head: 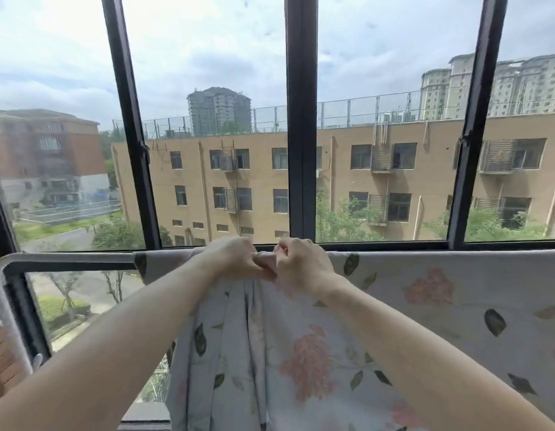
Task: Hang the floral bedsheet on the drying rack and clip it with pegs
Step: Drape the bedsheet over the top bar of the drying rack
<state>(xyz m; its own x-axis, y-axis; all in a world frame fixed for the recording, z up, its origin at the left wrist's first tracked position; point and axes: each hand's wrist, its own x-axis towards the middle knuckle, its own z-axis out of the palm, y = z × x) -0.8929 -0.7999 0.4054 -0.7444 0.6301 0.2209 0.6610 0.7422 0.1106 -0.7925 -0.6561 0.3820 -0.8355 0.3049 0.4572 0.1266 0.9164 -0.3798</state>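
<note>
The floral bedsheet (425,293), pale with pink flowers and dark leaves, hangs over the top bar of the white drying rack (67,258) in front of the window. It spreads flat to the right and bunches into folds below my hands. My left hand (232,256) and my right hand (301,259) meet at the bar, both pinching a gathered bit of sheet. A small pinkish thing (265,259) sits between my fingers; whether it is a peg I cannot tell.
A large window with dark frames (301,135) stands right behind the rack, with buildings and trees outside. The rack's bare left corner curves down at the left edge. A brick-patterned surface (2,353) shows at the far left.
</note>
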